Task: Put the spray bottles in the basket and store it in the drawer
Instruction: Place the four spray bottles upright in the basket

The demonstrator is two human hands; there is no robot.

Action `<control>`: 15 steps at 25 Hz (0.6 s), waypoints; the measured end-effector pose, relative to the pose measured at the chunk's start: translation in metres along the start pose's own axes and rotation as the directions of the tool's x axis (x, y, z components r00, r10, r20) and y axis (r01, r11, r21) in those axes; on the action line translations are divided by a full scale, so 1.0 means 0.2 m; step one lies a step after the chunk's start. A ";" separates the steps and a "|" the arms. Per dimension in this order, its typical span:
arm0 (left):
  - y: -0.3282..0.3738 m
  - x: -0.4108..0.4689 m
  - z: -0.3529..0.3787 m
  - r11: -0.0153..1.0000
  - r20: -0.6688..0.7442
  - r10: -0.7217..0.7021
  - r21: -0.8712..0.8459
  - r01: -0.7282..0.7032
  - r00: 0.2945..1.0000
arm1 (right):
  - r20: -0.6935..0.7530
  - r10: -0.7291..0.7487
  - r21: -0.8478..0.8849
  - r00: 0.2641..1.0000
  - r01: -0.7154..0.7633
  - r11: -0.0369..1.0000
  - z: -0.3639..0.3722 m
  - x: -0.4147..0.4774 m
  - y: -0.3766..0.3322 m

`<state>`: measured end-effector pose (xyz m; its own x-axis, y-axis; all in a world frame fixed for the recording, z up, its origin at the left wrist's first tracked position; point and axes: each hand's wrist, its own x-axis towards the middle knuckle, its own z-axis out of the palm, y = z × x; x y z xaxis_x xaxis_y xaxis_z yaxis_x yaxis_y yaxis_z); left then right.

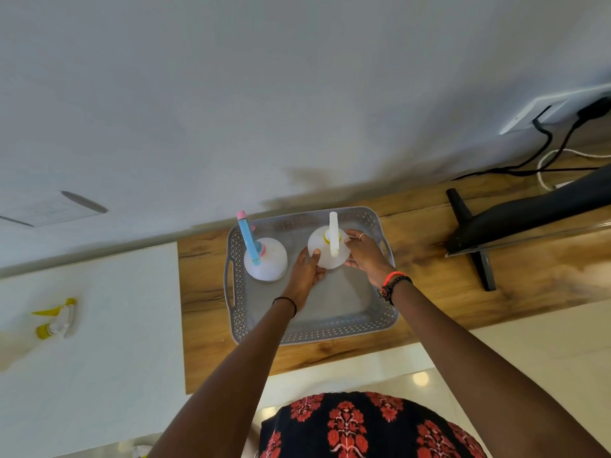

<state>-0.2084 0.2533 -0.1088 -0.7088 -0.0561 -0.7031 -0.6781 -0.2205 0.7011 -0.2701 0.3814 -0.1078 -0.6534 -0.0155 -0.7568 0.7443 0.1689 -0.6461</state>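
Garment (347, 424), 6 o'clock. Left hand (305, 271), right hand (363, 256): fingers gripping white bottle (330, 261) in basket (317, 335). Blue bottle (266, 262) basketed. Yellow bottle (56, 320) outstanding, 9 o'clock bench (115, 292). Drawer stowage pending.

Nothing here can be read. The bottle (325, 251) gripped between the left hand (305, 271) and right hand (363, 254) shows no legible label, nor does the second bottle (266, 264) just left of them. The wall plate (49, 209) far to their left is blurred.

Head view, down onto basket (317, 335)
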 end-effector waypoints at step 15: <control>-0.12 -0.24 -0.12 0.987 -0.251 0.156 0.083 -0.139 0.955 | -0.324 -0.009 -0.001 0.946 0.009 1.000 0.14 -0.19 0.29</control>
<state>-0.1529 0.2378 -0.0938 -0.7339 -0.3324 -0.5924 -0.5868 -0.1290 0.7994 -0.1986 0.3645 -0.1188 -0.6693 0.3030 -0.6784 0.7384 0.1699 -0.6527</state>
